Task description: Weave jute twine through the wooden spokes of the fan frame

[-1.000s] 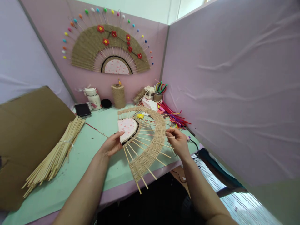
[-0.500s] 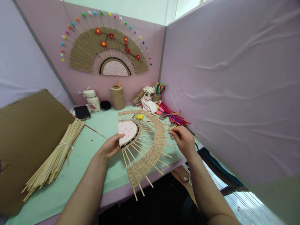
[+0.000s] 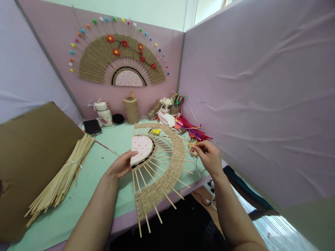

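Observation:
A half-round woven fan [image 3: 176, 164] of twine on thin wooden sticks is held above the table, its curved side facing right. My left hand [image 3: 121, 164] grips its white, pink-dotted centre piece [image 3: 142, 149], the thumb on top and the other fingers underneath. My right hand [image 3: 209, 157] is closed in a pinch at the stick tips on the fan's right edge. Whatever lies between those fingertips is too small to make out. Small colourful pieces [image 3: 193, 150] show just behind them.
A finished fan [image 3: 96, 59] with red flowers hangs on the back partition. A bundle of sticks [image 3: 62, 170] lies left beside a cardboard sheet [image 3: 34, 153]. Along the back stand a white bottle [image 3: 104, 114], a twine spool [image 3: 131, 111] and coloured pipe cleaners [image 3: 197, 132].
The fan has tilted, its lower end swinging left and nearer to me. My right hand has shifted slightly right, still pinched. My left hand keeps its grip.

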`<state>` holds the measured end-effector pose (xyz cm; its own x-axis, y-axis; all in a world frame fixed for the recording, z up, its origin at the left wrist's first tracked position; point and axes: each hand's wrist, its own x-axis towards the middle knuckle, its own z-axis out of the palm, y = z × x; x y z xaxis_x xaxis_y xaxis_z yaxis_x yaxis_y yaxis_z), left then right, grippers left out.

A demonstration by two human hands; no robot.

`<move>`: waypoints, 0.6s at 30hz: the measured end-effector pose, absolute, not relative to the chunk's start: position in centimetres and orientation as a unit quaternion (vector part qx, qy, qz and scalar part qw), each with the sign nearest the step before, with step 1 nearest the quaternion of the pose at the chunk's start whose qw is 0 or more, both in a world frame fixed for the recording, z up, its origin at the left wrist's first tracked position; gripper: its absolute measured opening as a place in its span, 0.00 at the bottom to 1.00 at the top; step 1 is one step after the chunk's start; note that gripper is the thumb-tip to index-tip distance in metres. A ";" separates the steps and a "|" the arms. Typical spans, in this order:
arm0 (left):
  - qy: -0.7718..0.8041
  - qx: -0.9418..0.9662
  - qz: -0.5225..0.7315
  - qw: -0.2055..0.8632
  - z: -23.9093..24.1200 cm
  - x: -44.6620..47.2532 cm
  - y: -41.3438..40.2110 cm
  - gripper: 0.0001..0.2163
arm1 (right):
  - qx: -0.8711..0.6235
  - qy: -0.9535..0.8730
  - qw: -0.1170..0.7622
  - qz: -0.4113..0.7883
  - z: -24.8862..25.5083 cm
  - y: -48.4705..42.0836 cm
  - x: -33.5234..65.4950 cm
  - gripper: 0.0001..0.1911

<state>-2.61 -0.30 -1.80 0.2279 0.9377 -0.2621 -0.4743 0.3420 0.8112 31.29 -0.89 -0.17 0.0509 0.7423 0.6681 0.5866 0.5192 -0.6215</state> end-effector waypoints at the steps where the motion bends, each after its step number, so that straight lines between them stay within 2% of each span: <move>1: 0.382 0.301 0.490 0.723 -1.8 -2.6 -0.3 0.21 | -0.493 -0.675 0.545 0.075 -0.2 -0.9 31.2 0.11; 18: 0.398 0.274 0.513 0.710 -1.2 -2.2 -0.5 0.21 | -0.529 -0.623 0.566 0.105 -1.2 -0.3 30.3 0.14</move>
<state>-2.24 -0.52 -1.20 0.1577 0.9456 -0.2844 -0.5098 0.3247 0.7967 30.34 -0.32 -1.23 0.2008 0.7789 0.5941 0.5407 0.4176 -0.7303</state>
